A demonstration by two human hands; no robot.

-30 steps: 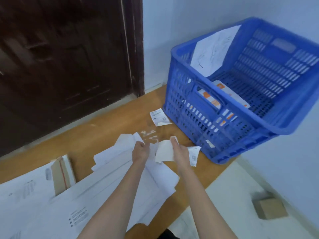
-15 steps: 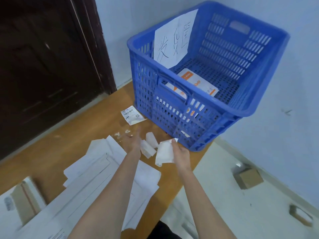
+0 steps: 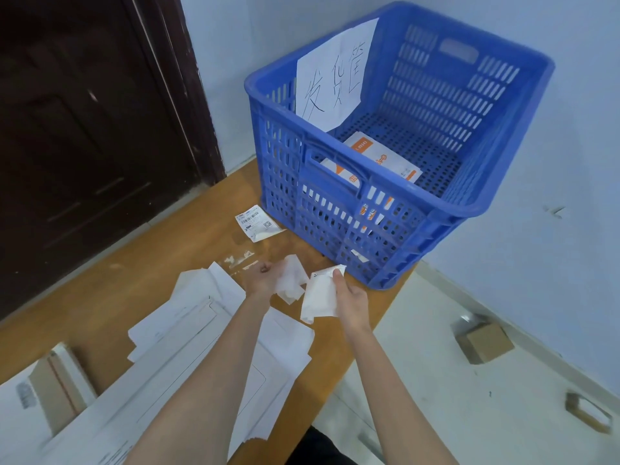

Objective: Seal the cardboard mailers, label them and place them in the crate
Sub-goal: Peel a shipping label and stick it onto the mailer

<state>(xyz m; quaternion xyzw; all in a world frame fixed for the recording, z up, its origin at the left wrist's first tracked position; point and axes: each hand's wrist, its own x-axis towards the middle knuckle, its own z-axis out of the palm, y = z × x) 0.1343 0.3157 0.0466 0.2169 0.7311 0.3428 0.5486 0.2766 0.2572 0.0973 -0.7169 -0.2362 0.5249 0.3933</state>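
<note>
Pinching a curled white label [image 3: 320,293] between thumb and fingers, the right hand [image 3: 350,297] hovers over the table [image 3: 134,280] edge. Beside it, the left hand [image 3: 263,278] grips crumpled backing paper [image 3: 292,280]. Mailers [image 3: 382,159] lie inside the blue crate [image 3: 436,209].

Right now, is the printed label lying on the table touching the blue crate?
Cannot tell. In the head view the label's right corner reaches the foot of the crate, but no contact or gap shows plainly.
</note>
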